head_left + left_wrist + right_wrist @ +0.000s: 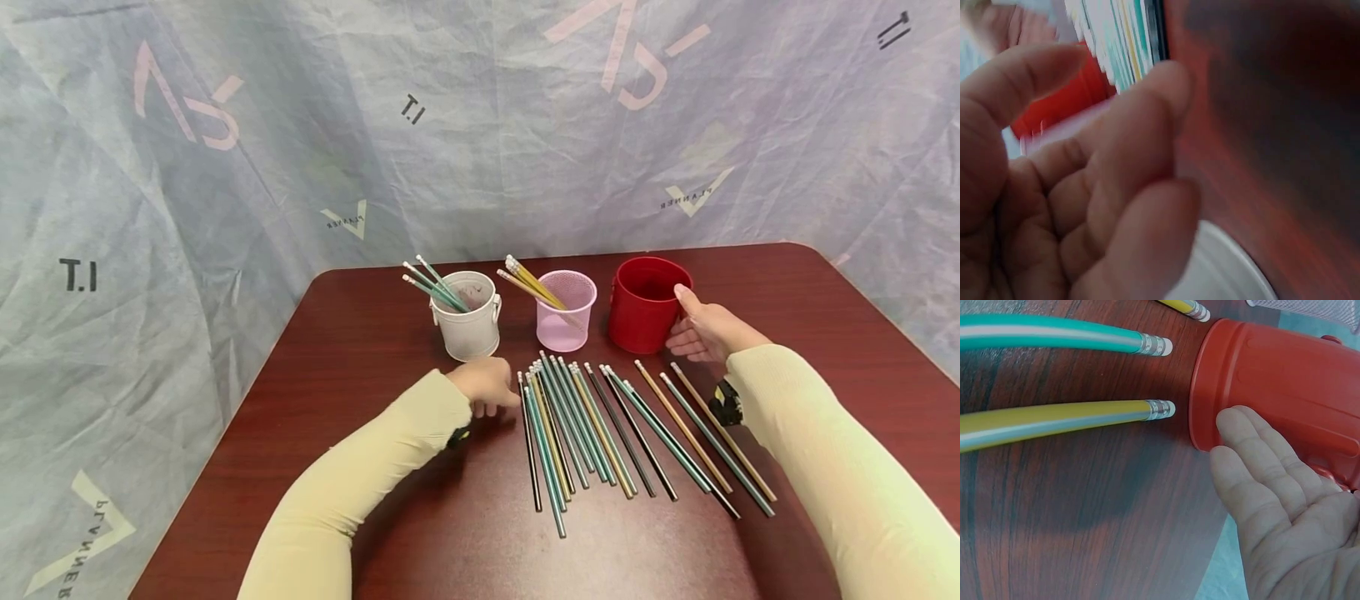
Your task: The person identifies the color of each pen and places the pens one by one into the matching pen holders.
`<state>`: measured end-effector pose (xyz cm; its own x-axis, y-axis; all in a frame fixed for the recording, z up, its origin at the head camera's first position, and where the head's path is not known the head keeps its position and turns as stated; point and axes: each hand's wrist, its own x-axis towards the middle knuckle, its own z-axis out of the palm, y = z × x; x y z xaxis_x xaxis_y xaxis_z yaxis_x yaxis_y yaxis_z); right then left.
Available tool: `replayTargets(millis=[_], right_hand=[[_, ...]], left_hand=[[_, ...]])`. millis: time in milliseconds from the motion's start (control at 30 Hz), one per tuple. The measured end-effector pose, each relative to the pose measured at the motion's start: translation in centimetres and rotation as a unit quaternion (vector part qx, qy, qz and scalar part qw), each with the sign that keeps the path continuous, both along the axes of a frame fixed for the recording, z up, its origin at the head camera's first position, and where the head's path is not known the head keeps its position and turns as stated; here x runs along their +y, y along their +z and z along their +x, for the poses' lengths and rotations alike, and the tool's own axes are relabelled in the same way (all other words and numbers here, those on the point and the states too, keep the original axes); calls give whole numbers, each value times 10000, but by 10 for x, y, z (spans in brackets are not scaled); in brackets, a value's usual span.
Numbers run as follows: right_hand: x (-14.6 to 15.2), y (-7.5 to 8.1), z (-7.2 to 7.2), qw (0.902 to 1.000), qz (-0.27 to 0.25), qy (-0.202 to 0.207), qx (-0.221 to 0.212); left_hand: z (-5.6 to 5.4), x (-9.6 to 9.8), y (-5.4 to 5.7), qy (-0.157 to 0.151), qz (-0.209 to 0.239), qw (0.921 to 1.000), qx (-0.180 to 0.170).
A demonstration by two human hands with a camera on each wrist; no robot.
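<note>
My left hand (486, 385) is just left of the row of pencils, close to the black pencil (529, 450) at its left end. In the left wrist view its fingers (1141, 144) bend loosely, thumb apart, with nothing between them. My right hand (708, 329) is at the right side of the red bucket (645, 304), thumb up by the rim. The right wrist view shows its straight fingers (1272, 469) along the bucket's wall; whether they press on it I cannot tell. Teal, yellow and black pencils (592, 425) lie side by side, eraser ends toward the containers.
A white bucket (471, 333) with several teal pencils (435, 287) stands at the left. Between the buckets is a pink mesh cup (562, 329) holding yellow pencils (532, 279). All stand on a dark red wooden table (360, 333), before a grey printed cloth (480, 167).
</note>
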<state>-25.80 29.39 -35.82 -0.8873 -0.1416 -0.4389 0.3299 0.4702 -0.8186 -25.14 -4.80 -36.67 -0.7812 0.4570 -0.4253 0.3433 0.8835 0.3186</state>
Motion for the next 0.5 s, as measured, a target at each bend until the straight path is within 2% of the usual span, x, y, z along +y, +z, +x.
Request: replayTargets(millis=[133,500], right_hand=[[0,1,-1,10000,-14,13,-75],[1,0,-2,10000,-29,-5,-77]], left_hand=[[7,18,-4,-269,-350,9988,216],[8,32,-24,-182,-507,9974,471]])
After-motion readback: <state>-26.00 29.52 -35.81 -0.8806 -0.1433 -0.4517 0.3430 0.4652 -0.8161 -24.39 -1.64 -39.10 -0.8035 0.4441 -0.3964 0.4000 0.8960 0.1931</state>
